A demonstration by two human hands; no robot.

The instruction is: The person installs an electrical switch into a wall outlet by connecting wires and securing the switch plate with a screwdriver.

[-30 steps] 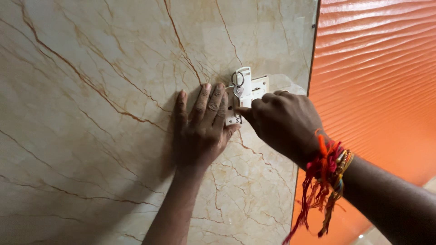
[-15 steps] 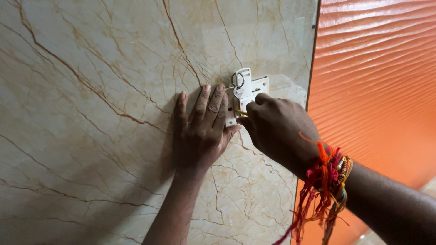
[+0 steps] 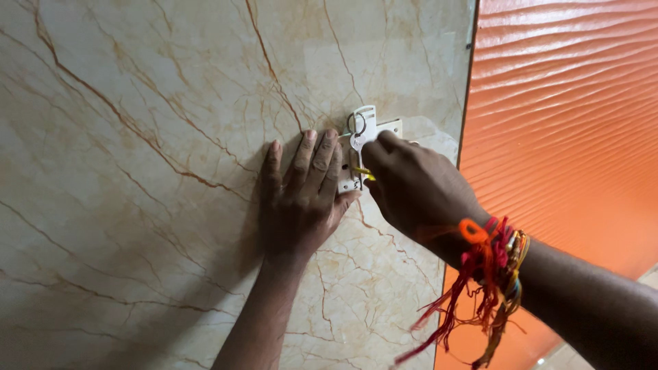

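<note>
Wrist threads [image 3: 488, 274] — red, orange, yellow — nearest, on right forearm. Right hand [image 3: 418, 188] curled shut, fingertips pinching white plastic clip [image 3: 362, 137] on marble-pattern tile [image 3: 137, 171]; small yellow piece [image 3: 364, 173] just under fingers. Left hand [image 3: 301, 199] spread flat, pressed on tile, fingertips touching clip's left side. Clip near tile's right edge — orange ribbed panel [image 3: 569, 123] beyond.

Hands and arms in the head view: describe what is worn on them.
Both forearms are bare, with no sleeves or gloves. The left hand wears nothing visible. The right hand has a bundle of red, orange and yellow wrist threads with loose tassel ends hanging down.
</note>
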